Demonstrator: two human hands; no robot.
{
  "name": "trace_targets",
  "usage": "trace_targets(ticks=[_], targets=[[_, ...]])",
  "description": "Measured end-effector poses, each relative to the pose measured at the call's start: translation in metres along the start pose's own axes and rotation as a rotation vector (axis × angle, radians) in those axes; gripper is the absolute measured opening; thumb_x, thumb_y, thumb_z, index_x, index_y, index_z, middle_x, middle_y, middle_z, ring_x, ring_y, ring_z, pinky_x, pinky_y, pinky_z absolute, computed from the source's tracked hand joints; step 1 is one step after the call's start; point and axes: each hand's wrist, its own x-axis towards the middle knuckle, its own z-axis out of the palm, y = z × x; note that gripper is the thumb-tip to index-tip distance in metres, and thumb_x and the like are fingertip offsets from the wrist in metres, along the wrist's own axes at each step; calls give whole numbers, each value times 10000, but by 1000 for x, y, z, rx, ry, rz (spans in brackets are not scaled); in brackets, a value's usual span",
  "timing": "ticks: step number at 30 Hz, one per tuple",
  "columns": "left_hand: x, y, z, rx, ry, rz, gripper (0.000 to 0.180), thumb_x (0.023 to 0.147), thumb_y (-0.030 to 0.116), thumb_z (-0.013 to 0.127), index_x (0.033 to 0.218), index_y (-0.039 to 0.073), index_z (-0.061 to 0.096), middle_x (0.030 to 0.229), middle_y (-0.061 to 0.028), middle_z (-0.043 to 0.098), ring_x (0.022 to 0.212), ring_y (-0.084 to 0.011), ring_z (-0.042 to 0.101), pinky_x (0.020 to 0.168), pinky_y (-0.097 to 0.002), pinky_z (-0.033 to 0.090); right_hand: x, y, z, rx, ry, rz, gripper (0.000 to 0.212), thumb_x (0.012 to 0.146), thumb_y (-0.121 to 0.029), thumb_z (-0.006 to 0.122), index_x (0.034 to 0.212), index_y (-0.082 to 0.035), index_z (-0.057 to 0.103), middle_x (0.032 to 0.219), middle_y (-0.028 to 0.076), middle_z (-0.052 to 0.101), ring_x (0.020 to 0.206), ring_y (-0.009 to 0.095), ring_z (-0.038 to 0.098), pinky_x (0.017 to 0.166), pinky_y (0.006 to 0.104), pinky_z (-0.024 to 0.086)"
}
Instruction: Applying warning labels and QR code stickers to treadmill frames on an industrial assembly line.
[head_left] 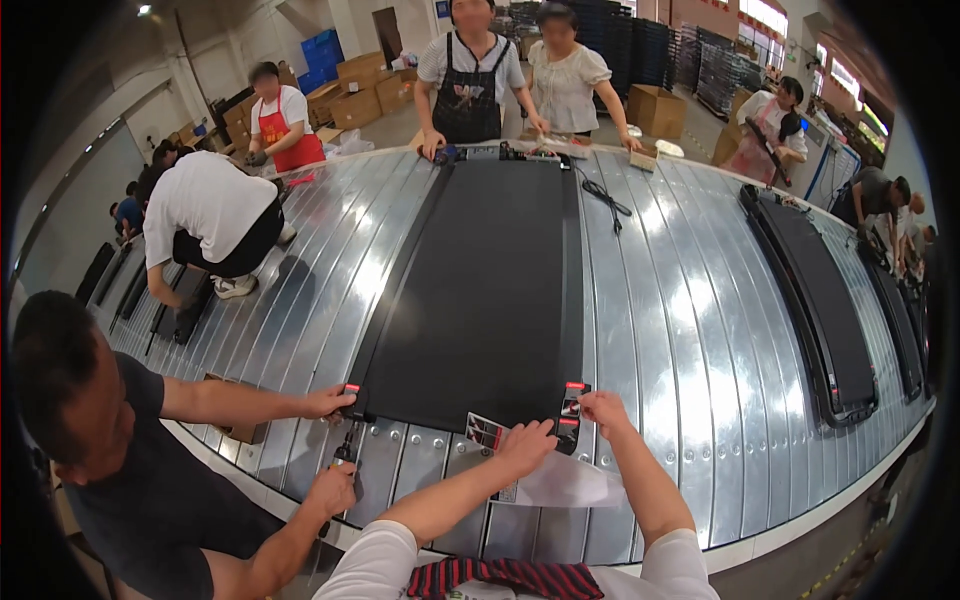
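Observation:
A treadmill with a wide black belt lies flat on the metal slats, its near end toward me. At its near right corner is a label with a red strip. My right hand is closed in a pinch at that label's right edge. Just to the left, my left hand is closed over a printed label sheet; its fingertips are near the corner cap. White paper hangs below my left wrist. Exactly what lies under the left fingers is hidden.
A co-worker's hand rests at the near left corner; their other hand holds a power screwdriver. Two people stand at the far end. A black cable lies beside the belt. Another treadmill sits to the right; a person crouches at left.

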Motion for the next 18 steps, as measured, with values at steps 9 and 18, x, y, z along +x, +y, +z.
trace_targets(ticks=[9,18], targets=[[7,-18,-9,-49,171,53,92,662,92,537,742,63,502,1124,-114,496,919,-274,506,659,-387,449,13,-16,-6,-6,-207,-60,156,749,-95,573,613,-58,505,554,15,470,503,97,426,451,228,320],[2,-11,-7,-123,111,44,56,678,71,516,725,40,517,1158,-105,481,964,-245,481,740,-375,416,6,-13,-1,49,-56,78,94,721,-93,631,722,-19,571,670,39,554,571,103,483,503,223,377]])
